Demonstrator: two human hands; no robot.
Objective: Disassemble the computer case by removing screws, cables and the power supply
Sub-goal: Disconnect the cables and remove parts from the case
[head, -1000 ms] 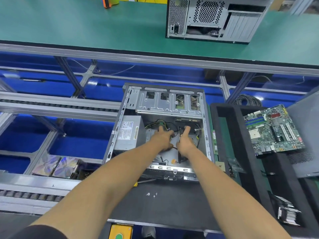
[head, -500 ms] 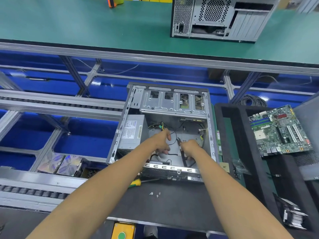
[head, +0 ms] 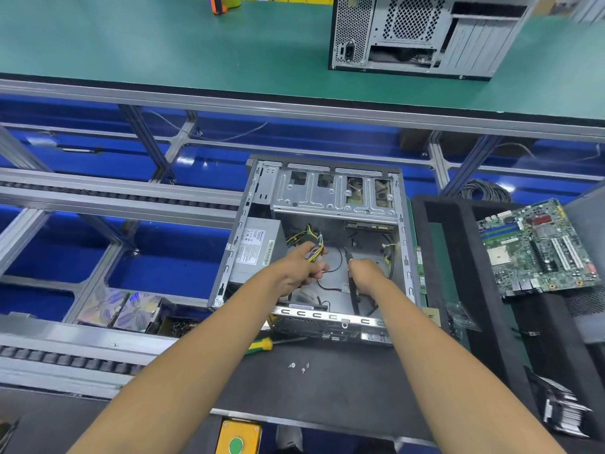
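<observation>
An open grey computer case (head: 406,244) lies on its side on a dark work mat (head: 327,388). The grey power supply (head: 255,253) with its white label sits in the case's left part. Both my hands are inside the case. My left hand (head: 302,268) grips a bundle of yellow and black power cables (head: 314,244) coming from the supply. My right hand (head: 365,273) holds a black cable (head: 352,290) that runs down to the case's near wall. A drive bay bracket (head: 330,194) fills the far end.
Three loose screws (head: 299,367) and a yellow-green screwdriver (head: 262,345) lie on the mat near the case. A removed motherboard (head: 537,247) rests on black foam at right. A second case (head: 422,34) stands on the green bench beyond. Conveyor rails run at left.
Both hands have drawn back toward me inside the case. The left now holds the yellow cable bundle lifted, and the right has closed round the black cable.
</observation>
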